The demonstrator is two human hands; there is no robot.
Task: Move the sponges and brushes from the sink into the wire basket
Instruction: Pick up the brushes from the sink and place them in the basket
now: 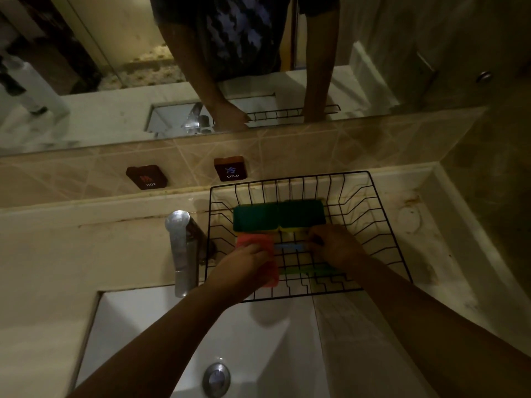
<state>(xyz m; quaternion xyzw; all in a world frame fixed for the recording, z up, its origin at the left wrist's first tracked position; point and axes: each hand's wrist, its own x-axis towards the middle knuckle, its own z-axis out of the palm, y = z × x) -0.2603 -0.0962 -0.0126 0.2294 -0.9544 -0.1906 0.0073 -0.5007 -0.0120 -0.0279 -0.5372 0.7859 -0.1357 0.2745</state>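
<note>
Black wire basket (370, 202) stands on the counter to the right of the faucet (181, 248), and both hands are inside it. Two green-topped sponges (278, 215) lie side by side along its far part. The left hand (247, 264) presses flat on a red sponge (268, 271) at the near left of the basket floor; its fingers look spread, not clenched. The right hand (334, 247) is at one end of a blue brush (288, 247), whose long axis runs left to right between the two hands; whether the fingers pinch it, I cannot tell. A green brush (310, 272) lies nearer to the person, also crosswise, partly under the right wrist. The sink (258, 340) shows only its drain (216, 379), so the task seems almost finished.
</note>
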